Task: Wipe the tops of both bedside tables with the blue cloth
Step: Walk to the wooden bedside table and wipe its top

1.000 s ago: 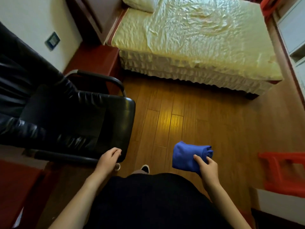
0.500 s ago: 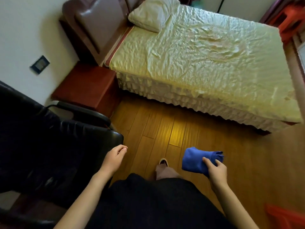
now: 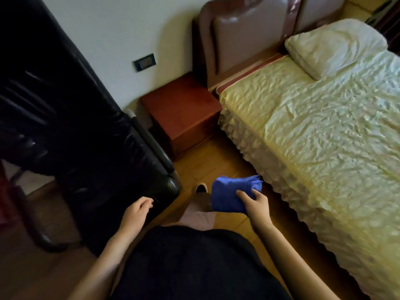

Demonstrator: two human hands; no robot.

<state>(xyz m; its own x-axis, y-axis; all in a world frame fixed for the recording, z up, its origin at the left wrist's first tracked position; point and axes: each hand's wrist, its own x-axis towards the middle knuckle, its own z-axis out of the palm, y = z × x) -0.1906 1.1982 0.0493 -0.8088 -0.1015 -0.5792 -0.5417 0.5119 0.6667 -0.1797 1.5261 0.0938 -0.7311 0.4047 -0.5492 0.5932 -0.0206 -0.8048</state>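
Looking down, my right hand (image 3: 254, 203) grips the folded blue cloth (image 3: 232, 194) near my waist, thumb on top and fingers curled beneath, while my left hand (image 3: 137, 211) hangs loosely curled and empty beside the black chair (image 3: 91, 152). The red bedside table (image 3: 179, 105) stands far ahead, between chair and bed (image 3: 324, 126), its top not yet touched. The cloth looks soft, light and floppy, so I judge a flat palm over the bundle would suit wiping better than this edge hold.

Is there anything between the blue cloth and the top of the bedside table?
Nothing visible. The right hand holds the blue cloth above bare floor, and the bedside table ahead has nothing on top; the black chair stands to the left of the way.
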